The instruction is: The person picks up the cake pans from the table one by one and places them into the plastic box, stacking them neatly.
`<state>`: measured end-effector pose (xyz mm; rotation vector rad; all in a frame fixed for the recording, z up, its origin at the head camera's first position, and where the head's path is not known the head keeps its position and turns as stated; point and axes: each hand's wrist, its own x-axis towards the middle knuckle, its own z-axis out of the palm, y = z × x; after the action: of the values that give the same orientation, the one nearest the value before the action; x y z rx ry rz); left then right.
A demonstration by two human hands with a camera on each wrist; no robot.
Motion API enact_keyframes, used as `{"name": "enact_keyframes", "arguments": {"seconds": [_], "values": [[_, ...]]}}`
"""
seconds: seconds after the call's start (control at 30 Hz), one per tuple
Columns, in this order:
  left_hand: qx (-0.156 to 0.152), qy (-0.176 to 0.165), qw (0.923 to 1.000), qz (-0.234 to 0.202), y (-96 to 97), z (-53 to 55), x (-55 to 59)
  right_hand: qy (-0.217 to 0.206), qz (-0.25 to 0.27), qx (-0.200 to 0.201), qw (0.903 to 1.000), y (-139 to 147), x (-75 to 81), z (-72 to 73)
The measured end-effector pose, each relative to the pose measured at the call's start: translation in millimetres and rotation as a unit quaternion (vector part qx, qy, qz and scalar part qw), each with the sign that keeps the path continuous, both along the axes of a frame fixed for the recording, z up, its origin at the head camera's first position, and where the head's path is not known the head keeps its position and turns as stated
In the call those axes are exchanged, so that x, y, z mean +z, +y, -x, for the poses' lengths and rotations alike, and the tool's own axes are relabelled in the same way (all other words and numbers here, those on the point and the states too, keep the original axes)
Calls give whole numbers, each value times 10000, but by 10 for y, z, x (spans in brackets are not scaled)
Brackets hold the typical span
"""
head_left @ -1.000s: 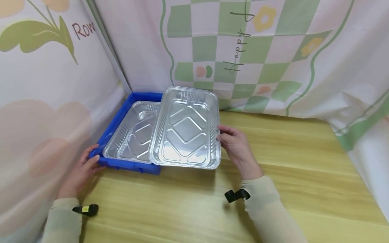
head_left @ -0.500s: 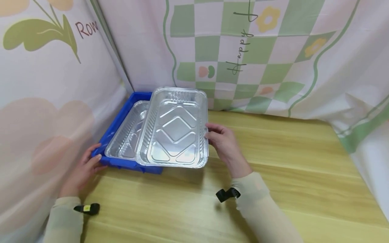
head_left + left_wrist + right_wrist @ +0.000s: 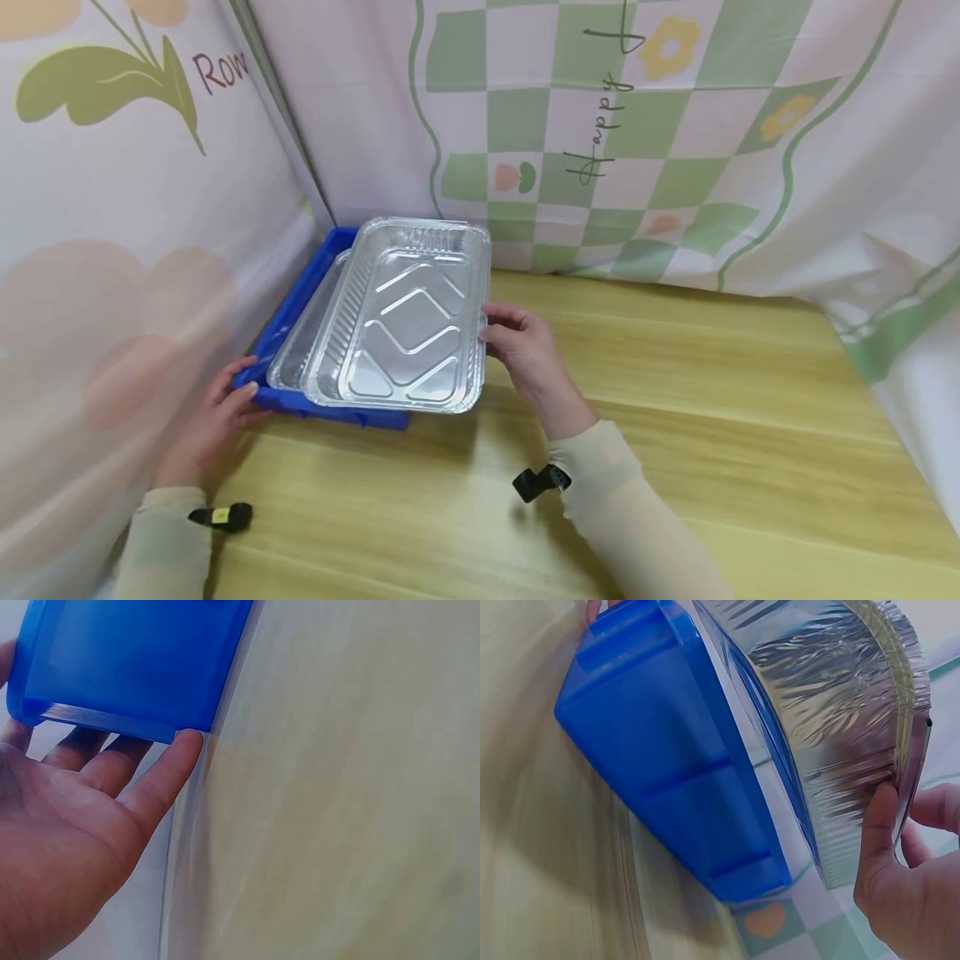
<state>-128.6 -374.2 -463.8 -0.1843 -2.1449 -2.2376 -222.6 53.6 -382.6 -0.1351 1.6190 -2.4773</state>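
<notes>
My right hand (image 3: 528, 358) pinches the right rim of a silver foil tray (image 3: 416, 325), thumb on the rim's near side in the right wrist view. The tray is held above a blue plastic bin (image 3: 337, 410), tilted, its right part jutting past the bin's right side. Under it a second foil tray (image 3: 288, 362) lies inside the bin, mostly covered. At the bin's front left corner my left hand (image 3: 202, 433) grips the rim. The left wrist view shows the left fingers (image 3: 169, 776) against the bin's end wall (image 3: 135, 667).
A wood-grain table (image 3: 675, 400) extends to the right and in front. A printed cloth curtain (image 3: 525, 108) hangs behind, and another cloth (image 3: 135, 250) stands close along the left side of the bin. Black wrist cameras (image 3: 542, 483) sit on both sleeves.
The right hand has carried the held foil tray leftward over the bin, covering more of the second tray. The left hand keeps its place on the bin's corner.
</notes>
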Motion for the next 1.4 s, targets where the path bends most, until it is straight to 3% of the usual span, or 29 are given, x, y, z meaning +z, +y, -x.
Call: {"name": "enact_keyframes", "arguments": {"seconds": [0.33, 0.63, 0.83, 1.07, 1.2, 1.4], "values": [[25, 177, 9998, -30, 30, -52, -13, -112, -90, -29, 9999, -253, -1, 35], [166, -327, 9985, 416, 92, -61, -20, -323, -176, -241, 9990, -443, -38, 72], [228, -611, 9967, 480, 128, -74, 23, -310, -278, -127, 9991, -531, -16, 83], [167, -527, 9959, 714, 177, -35, 66, -321, -385, -149, 9986, -643, -23, 114], [173, -685, 9931, 935, 194, -31, 84, -290, -595, -162, 9977, -692, -44, 122], [154, -658, 9915, 1115, 214, -27, 51, -237, -750, -169, 9968, -714, -74, 134]]}}
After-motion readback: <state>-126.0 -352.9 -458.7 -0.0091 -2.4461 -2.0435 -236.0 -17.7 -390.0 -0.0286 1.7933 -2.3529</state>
